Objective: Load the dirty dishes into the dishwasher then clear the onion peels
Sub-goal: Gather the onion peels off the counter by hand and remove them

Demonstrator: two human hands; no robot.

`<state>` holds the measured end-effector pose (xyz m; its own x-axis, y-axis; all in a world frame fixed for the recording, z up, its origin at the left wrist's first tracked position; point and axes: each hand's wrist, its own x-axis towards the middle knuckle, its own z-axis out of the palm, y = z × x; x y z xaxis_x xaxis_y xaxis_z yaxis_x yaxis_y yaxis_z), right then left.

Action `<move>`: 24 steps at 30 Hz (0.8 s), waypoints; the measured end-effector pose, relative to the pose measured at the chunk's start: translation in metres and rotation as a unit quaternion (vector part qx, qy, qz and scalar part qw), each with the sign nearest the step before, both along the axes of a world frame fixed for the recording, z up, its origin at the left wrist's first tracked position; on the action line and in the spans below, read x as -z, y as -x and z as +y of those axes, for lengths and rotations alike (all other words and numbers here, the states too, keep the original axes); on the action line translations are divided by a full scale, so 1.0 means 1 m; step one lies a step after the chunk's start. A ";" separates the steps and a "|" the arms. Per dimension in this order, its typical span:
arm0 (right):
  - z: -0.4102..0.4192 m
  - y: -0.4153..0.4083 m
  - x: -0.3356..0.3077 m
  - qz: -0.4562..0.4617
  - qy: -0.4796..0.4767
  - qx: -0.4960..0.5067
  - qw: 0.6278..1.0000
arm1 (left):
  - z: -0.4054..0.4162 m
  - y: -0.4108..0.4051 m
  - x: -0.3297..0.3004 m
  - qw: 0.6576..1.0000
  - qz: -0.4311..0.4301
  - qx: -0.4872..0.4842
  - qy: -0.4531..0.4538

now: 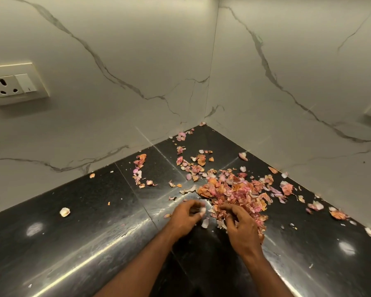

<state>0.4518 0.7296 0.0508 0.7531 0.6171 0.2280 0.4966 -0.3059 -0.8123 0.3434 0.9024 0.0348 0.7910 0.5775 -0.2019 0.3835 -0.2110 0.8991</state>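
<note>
Two hands: both low-centre in head view, over black counter (77, 232).
L hand (185, 217): fingers curled, pinching a pale peel bit (202, 209) at the fingertips, just left of the pile.
R hand (243, 229): fingers curled down into near edge of the pile, gripping peels; some show under the palm.
Peels (234, 190): main pink-orange pile on counter near the corner, touching R hand; loose bits scattered toward the corner, along R wall, a few far left.
Stray peel (64, 212): alone, well left of hands.
Walls (137, 71): white marble w/ grey veins, meet in corner behind pile.
Socket (15, 84): on L wall, w/ switch.
</note>
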 end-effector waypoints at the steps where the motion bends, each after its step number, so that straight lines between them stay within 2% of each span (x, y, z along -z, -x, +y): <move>1: -0.003 -0.001 -0.001 0.002 0.000 0.005 1.000 | -0.001 0.001 0.000 0.999 -0.036 -0.016 0.018; 3: -0.008 -0.002 -0.001 0.007 0.003 0.017 1.000 | 0.003 0.009 0.004 0.994 -0.066 -0.087 -0.008; 6: -0.009 0.000 0.000 0.004 0.008 0.017 1.000 | 0.020 0.031 0.012 0.978 -0.026 -0.175 -0.111; 8: -0.003 0.006 0.002 0.005 0.001 -0.001 1.000 | 0.036 0.048 0.016 0.963 0.061 -0.167 -0.203; 10: 0.006 0.011 0.005 0.003 -0.003 -0.020 1.000 | 0.044 0.057 0.015 0.945 0.170 -0.119 -0.251; 12: 0.014 0.015 0.007 -0.004 0.002 -0.039 0.999 | 0.047 0.058 0.011 0.938 0.212 -0.102 -0.254; 20: 0.012 0.015 0.005 -0.006 -0.004 -0.040 0.999 | 0.037 0.038 0.011 0.937 0.216 -0.078 -0.263; 22: 0.007 0.012 0.006 0.002 -0.014 -0.028 1.000 | 0.026 0.027 0.006 0.959 0.174 -0.038 -0.219; 24: 0.003 0.010 0.008 0.008 -0.020 -0.016 1.000 | 0.011 0.015 0.001 0.987 0.088 0.022 -0.133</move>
